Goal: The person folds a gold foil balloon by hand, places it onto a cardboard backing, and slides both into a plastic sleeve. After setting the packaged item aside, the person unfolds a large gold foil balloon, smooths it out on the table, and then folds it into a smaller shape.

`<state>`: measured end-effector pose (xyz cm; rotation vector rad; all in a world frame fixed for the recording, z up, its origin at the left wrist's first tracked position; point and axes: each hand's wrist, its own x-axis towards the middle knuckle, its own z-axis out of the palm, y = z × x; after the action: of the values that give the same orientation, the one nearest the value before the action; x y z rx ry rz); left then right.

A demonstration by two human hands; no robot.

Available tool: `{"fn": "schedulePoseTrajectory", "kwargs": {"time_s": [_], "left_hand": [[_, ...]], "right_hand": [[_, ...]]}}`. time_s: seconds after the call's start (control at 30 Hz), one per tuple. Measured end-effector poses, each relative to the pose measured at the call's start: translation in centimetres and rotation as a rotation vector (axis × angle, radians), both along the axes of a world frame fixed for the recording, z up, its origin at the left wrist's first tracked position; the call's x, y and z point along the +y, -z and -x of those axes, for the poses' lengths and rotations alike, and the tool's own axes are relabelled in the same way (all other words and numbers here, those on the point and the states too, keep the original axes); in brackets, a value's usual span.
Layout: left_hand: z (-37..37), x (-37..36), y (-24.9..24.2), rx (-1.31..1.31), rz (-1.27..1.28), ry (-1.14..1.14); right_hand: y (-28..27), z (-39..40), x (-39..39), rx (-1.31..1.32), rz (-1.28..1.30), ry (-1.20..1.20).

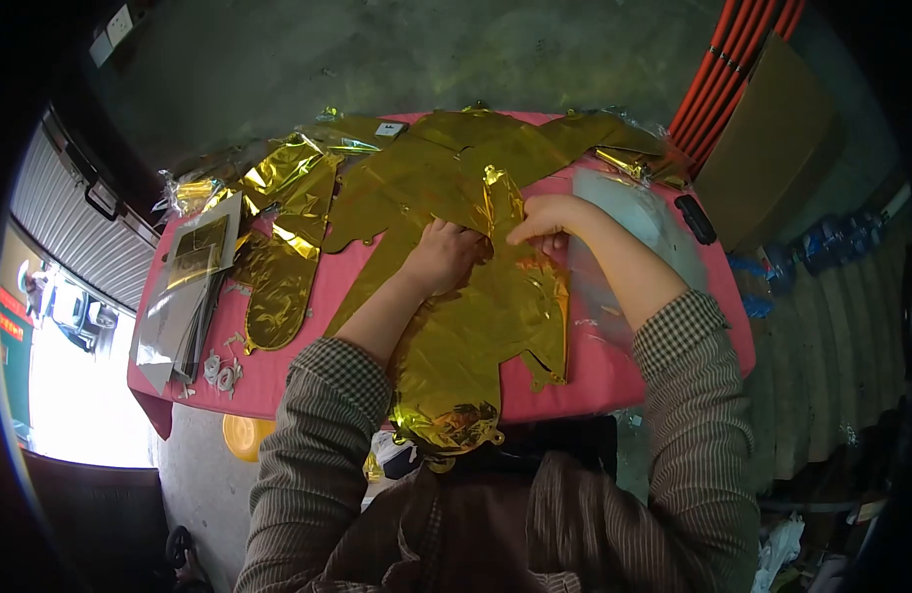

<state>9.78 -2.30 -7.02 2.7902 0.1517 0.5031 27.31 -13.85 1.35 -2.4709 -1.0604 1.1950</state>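
A flat gold foil balloon (446, 346) lies across the near middle of the table, its lower end hanging over the front edge. My left hand (444, 257) rests on it with curled fingers, gripping a fold of the foil. Just to the right, my right hand (550, 222) is closed at a raised, crumpled edge of the same foil; its fingertips are partly hidden. More flat gold foil (396, 183) spreads behind both hands. At the left, another gold foil piece (283, 292) with a rounded end lies on the cloth.
A pink tablecloth (614, 390) covers the table. Printed sheets (189, 287) and small white ribbon coils (221, 372) are at the left. Clear plastic (629, 222) and a black object (695, 219) lie at the right. Orange pipes (728, 74) and cardboard (772, 148) stand beyond.
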Motion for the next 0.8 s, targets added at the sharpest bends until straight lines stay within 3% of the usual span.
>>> {"fn": "schedulePoseTrajectory", "kwargs": {"time_s": [0.1,0.33,0.4,0.47,0.53,0.6,0.67,0.7,0.73,0.8], "left_hand": [[0.0,0.0,-0.3,0.065,0.029,-0.017],[0.1,0.3,0.2,-0.046,0.043,0.029],[-0.1,0.4,0.5,-0.027,0.018,0.006],[0.0,0.5,0.7,0.032,0.017,-0.024],[-0.3,1.1,1.5,0.096,0.015,-0.055],[-0.2,1.6,2.0,-0.027,-0.064,0.100],[0.3,1.6,2.0,-0.095,0.011,0.130],[0.3,0.5,0.5,-0.068,0.046,0.052],[0.3,-0.1,-0.3,-0.042,0.079,-0.024],[0.0,0.3,0.1,-0.048,0.041,-0.007]], "right_hand": [[-0.1,0.3,-0.6,-0.094,0.088,-0.262],[-0.4,0.5,-1.4,0.254,-0.113,-0.203],[-0.6,2.0,-1.6,0.453,-0.331,-0.111],[0.0,3.4,-1.4,0.643,-0.386,-0.086],[0.3,6.1,-2.2,0.653,-0.577,-0.231],[0.8,6.3,-2.6,0.806,-0.610,-0.269],[0.1,6.5,-3.6,1.125,-0.901,-0.039],[1.6,5.8,-3.3,1.017,-1.030,0.127],[3.6,5.3,-3.2,1.017,-1.030,0.131],[6.3,4.7,-3.0,0.056,-1.139,0.031]]}}
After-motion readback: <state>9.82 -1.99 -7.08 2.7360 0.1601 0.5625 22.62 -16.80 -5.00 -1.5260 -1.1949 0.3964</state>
